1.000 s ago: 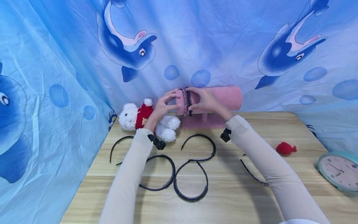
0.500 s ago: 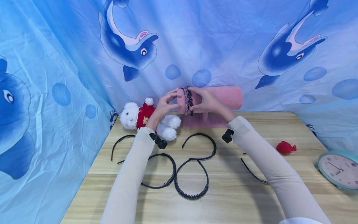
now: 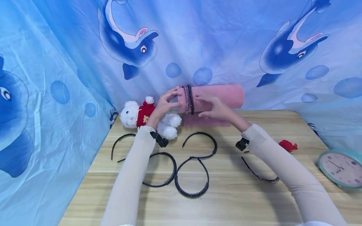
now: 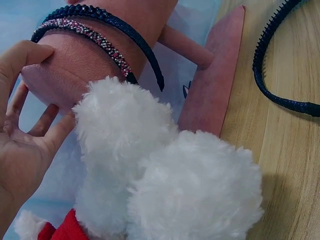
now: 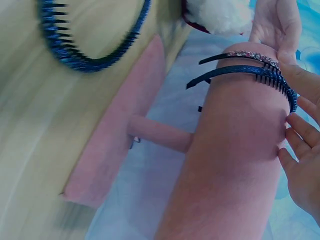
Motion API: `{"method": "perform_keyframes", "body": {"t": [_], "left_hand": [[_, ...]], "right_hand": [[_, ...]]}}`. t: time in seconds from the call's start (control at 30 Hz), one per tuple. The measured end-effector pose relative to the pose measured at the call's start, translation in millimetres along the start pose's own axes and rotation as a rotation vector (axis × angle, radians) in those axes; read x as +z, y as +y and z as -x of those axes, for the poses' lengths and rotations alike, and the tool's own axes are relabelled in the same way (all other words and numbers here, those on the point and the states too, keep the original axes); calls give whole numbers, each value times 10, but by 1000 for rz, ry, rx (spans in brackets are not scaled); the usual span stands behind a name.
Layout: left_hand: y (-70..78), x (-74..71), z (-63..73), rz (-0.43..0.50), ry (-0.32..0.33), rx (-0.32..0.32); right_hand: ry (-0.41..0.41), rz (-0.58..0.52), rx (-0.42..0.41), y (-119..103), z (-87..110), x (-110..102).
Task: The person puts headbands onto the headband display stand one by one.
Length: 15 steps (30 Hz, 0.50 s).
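A pink padded headband stand (image 3: pixel 226 95), a horizontal roll on a post and base, stands at the table's back. Two headbands circle its left end: a glittery pink, white and black headband (image 4: pixel 107 46) nearer the end, and a dark blue-black toothed headband (image 3: pixel 191 99) beside it. My left hand (image 3: pixel 165 105) holds the roll's left end between thumb and fingers. Just right of the dark headband is my right hand (image 3: pixel 217 108), fingers loosely bent and spread, holding nothing. In the right wrist view its fingertips (image 5: pixel 284 152) lie at the roll's edge; contact is unclear.
A white plush bear (image 3: pixel 130 114) in red lies left of the stand. Several dark headbands (image 3: pixel 191 195) lie on the wooden table (image 3: pixel 226 204), a glittery one (image 3: pixel 264 180) under my right forearm. A red knitted item (image 3: pixel 287 146) and a clock (image 3: pixel 340 169) are at right.
My right hand has let go of the dark headband and drawn back right and slightly down. The headband stays on the roll. My left hand keeps its place at the roll's end.
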<state>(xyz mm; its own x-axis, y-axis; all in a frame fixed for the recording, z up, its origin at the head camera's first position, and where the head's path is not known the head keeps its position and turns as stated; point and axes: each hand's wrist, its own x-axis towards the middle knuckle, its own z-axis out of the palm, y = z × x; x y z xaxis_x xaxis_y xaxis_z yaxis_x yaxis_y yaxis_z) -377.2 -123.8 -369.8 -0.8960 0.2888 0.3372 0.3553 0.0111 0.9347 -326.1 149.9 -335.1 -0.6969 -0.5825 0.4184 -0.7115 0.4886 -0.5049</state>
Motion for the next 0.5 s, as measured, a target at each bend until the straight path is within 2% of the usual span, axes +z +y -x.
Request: {"method": "perform_keyframes", "body": {"t": [0.13, 0.27, 0.5], "left_hand": [[8, -16, 2, -4, 5, -7], [9, -15, 6, -1, 12, -11], [17, 15, 18, 6, 15, 1]], "right_hand": [[-27, 60, -34, 40, 172, -1], [-75, 47, -50, 98, 357, 13], [-254, 66, 13, 219, 685, 117]]}}
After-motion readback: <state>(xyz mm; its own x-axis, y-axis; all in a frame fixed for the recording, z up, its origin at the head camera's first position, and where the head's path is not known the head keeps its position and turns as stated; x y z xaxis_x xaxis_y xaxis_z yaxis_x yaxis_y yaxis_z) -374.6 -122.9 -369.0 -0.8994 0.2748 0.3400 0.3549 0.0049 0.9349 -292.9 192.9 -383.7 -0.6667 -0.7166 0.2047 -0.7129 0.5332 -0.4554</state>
